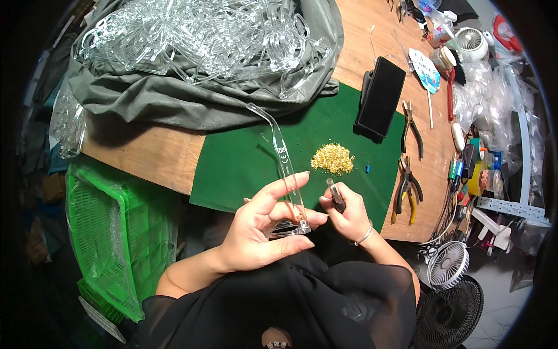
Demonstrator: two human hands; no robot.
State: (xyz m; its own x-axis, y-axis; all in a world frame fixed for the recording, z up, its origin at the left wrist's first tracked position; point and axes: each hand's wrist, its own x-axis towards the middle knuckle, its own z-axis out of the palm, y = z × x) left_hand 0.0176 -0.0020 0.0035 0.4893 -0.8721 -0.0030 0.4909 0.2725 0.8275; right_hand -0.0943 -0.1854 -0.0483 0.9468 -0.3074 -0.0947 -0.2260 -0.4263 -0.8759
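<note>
Clear glasses [284, 158] in my L hand [256, 227], mid-frame.
One temple's long axis runs up & slightly L from the hinge, hooked tip twd upper L; slim, glossy see-thru plastic. Remotely I see L thumb & fingers clamped on the hinge end; R hand [352, 216] closed rnd a short dark tool [336, 199], tip up-L, apart from the glasses. Beyond: grainy pile of tiny gold bits [332, 159] on flat green mat [232, 163], ctr; tangled clear heap [197, 41] on creased grey cloth [145, 104], upper L.
</note>
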